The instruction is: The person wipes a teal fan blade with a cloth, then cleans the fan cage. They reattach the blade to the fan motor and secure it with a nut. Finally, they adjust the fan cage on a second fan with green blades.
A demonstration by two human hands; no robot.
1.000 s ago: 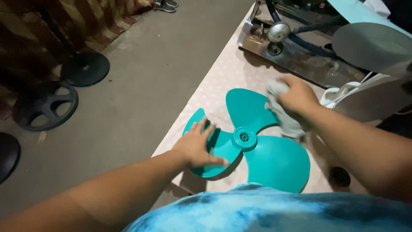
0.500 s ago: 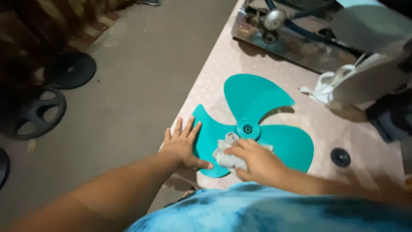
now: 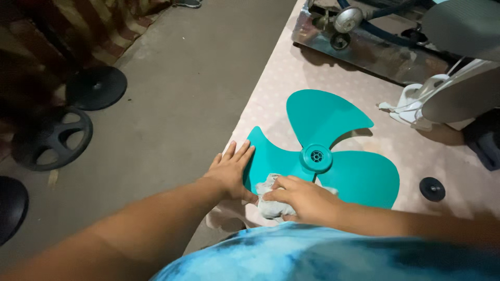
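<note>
Dim, warm indoor light. Top-left corner falls into near black. Fan blade (image 3: pixel 333 151) casts a soft shadow to its right on the cloth (image 3: pixel 281 83). Metal tray (image 3: pixel 364 47) shows dull glints. Near shirt (image 3: pixel 333 255) soft, slightly blurred. Mild wide-angle stretch at edges.

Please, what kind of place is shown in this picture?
Probably a small fan repair or cleaning workspace, perhaps at home. A teal fan blade lies loose on a covered table, the right hand pressing a grey rag on it. Round black fan bases stand on the bare concrete floor.
</note>
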